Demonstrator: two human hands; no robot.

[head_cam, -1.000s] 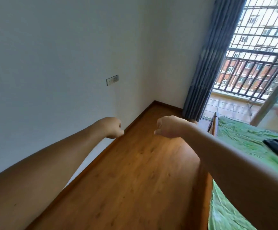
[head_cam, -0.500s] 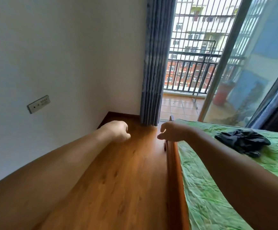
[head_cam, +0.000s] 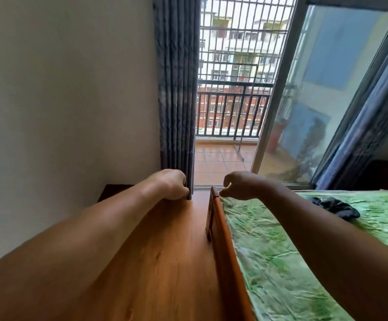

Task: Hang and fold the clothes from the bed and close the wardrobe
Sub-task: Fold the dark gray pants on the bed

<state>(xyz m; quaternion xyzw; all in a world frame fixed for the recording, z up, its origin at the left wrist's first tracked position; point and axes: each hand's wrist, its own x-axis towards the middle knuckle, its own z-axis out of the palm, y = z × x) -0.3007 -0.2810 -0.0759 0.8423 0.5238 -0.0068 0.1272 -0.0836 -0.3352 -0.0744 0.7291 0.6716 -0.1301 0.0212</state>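
A white wall (head_cam: 61, 89) is seen on the left and a wooden floor (head_cam: 160, 262) runs along it to a grey curtain (head_cam: 176, 89) in the corner. Beyond the curtain, a tiled balcony with a dark railing (head_cam: 232, 112) is visible through the opening. A sliding glass door (head_cam: 327, 89) stands to the right of the opening; its pane is covered with reflections, so what lies behind it cannot be made out.

The bed (head_cam: 225, 251) is placed on the right, its wooden side rail parallel to the wall. It is covered by a creased green sheet (head_cam: 281, 262) and is cut off by the right and bottom edges of the frame. One dark garment (head_cam: 341, 207) lies crumpled on the sheet, towards the far end of the bed. Its near edge is hidden behind the right forearm, and its type cannot be determined. A dark shape at the far right edge is too indistinct to identify.

Both arms are extended forward. The left hand (head_cam: 171, 184) is held over the floor with the fingers curled into a fist, and nothing is gripped. Whether it touches the curtain edge cannot be told. The right hand (head_cam: 240, 185) is held above the far corner of the bed. Its fingers are loosely bent, a gap is left between thumb and forefinger, and nothing is held.
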